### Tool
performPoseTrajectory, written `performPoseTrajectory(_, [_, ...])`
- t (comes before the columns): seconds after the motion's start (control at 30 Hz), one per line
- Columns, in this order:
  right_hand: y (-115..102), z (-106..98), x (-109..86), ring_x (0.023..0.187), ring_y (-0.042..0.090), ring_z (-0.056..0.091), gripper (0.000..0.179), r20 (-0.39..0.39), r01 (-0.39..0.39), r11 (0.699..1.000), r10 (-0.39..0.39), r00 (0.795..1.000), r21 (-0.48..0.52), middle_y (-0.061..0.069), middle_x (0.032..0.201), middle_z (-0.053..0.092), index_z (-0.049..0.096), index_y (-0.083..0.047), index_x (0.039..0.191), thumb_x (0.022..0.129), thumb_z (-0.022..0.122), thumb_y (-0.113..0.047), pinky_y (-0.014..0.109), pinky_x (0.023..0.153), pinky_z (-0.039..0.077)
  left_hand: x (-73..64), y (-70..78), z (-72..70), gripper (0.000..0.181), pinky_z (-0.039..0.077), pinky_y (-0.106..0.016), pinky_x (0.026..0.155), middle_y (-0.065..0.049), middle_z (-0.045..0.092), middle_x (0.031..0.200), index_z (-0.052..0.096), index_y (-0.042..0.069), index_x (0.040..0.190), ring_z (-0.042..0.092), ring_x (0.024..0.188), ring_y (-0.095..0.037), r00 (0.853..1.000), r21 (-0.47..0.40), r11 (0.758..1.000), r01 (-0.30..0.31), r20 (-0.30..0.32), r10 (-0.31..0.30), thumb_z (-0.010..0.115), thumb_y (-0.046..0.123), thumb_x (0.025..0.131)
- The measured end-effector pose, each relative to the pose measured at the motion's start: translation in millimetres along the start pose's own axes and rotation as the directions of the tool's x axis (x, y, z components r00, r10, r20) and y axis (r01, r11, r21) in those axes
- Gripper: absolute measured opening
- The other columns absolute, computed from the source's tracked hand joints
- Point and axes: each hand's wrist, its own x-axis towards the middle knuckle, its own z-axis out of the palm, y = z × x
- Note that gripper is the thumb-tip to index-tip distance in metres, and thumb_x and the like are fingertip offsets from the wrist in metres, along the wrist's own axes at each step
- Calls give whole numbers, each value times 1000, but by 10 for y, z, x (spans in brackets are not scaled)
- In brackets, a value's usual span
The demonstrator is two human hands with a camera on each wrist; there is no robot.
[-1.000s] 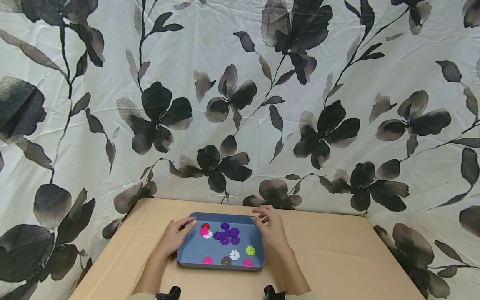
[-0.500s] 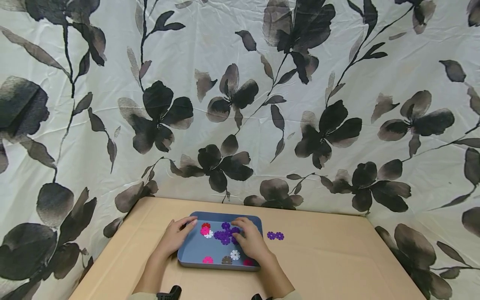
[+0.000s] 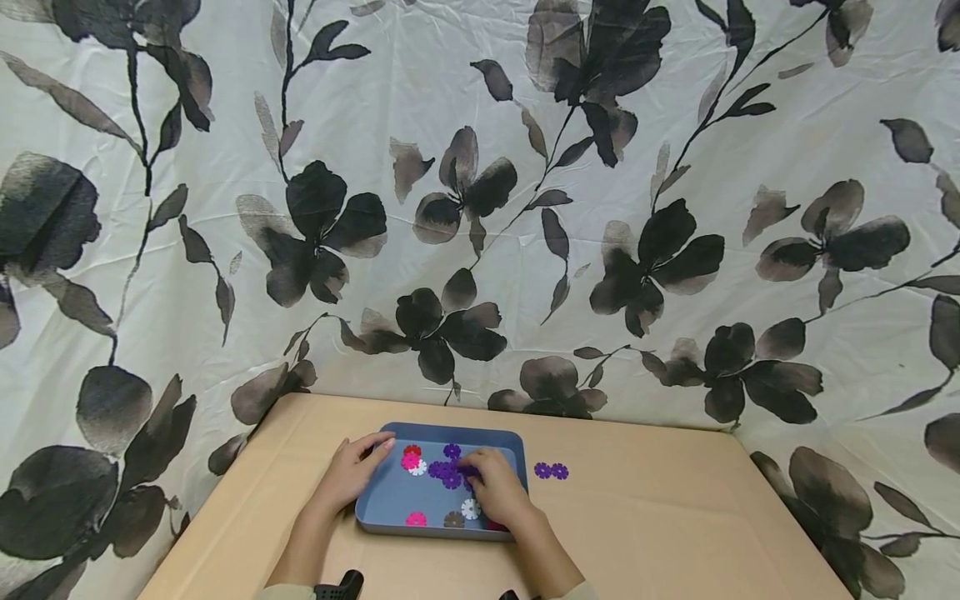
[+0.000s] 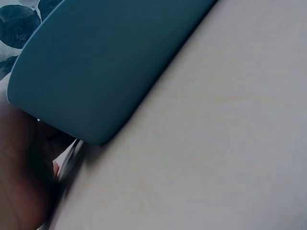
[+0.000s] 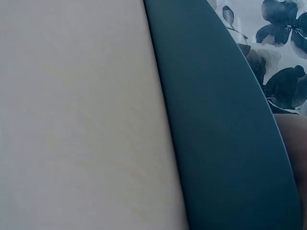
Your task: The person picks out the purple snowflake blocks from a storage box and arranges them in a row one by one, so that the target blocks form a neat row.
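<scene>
A blue-grey tray [image 3: 431, 527] holds several small notched plastic discs. My left hand [image 3: 351, 468] grips its left rim, thumb and fingers at the upper left corner; the tray's outer wall [image 4: 105, 62] fills much of the left wrist view. My right hand [image 3: 497, 487] reaches over the right side, its fingers curled and pinching at the right end of the purple interlocking discs [image 3: 446, 472]. The fingertips partly hide those discs. In the right wrist view only a sliver of that hand [image 5: 295, 143] shows behind the tray wall.
Two purple discs [image 3: 551, 471], side by side, lie on the tan table [image 3: 660, 508] right of the tray. Inside the tray are a pink disc [image 3: 416, 519], a brown disc [image 3: 453, 520], a white disc [image 3: 470, 509] and a red disc [image 3: 412, 451]. A floral cloth [image 3: 555, 250] hangs behind.
My right hand has moved left from the tray's right rim into the purple discs, its fingers closing there. Two purple discs now show on the table, right of the tray. The left hand stays put.
</scene>
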Motion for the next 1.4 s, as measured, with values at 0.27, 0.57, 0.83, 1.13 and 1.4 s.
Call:
performPoseTrajectory(0.27, [25, -19, -7, 113, 23, 61, 18, 4, -79, 995, 79, 997, 54, 1, 112, 67, 77, -13, 109, 96, 70, -3, 48, 101, 56, 11, 9, 0, 52, -4, -62, 131, -17, 62, 146, 67, 13, 140, 49, 145, -41, 1000, 1, 1000, 6, 7, -6, 60, 50, 104])
performPoseTrajectory(0.57, [26, -113, 5, 90, 9, 57, 12, -32, -73, 988, 78, 996, 136, -4, 99, 61, 78, -13, 98, 92, 77, -2, 26, 79, 56, 7, 15, 1, 52, -4, -62, 131, -18, 62, 147, 66, 12, 140, 49, 146, -41, 1000, -5, 1000, 6, 8, -6, 60, 48, 104])
performPoseTrajectory(0.83, [1, -463, 24, 90, 11, 66, 14, -131, -29, 971, 62, 989, 238, 0, 103, 67, 79, -6, 106, 91, 79, -5, 22, 81, 63, 2, 17, -2, 51, -4, -62, 131, -17, 63, 146, 67, 11, 140, 49, 145, -41, 1000, -8, 1000, -2, 6, 2, 60, 48, 104])
performPoseTrajectory(1.13, [143, -825, -22, 101, 20, 73, 23, -276, -22, 952, 111, 955, 306, 2, 111, 72, 78, -7, 110, 89, 78, 2, 36, 89, 65, 5, 9, -3, 53, -4, -61, 131, -17, 62, 146, 66, 11, 141, 48, 146, -41, 1000, -4, 1000, 3, 7, -3, 59, 50, 104])
performPoseTrajectory(1.4, [406, -981, -110, 102, 23, 74, 23, -317, -93, 942, 201, 927, 323, 3, 111, 73, 78, -7, 112, 90, 78, 1, 34, 88, 65, 6, 1, 1, 54, -4, -61, 132, -17, 62, 147, 66, 13, 141, 48, 146, -41, 1000, -6, 1000, 14, 7, -14, 59, 51, 104])
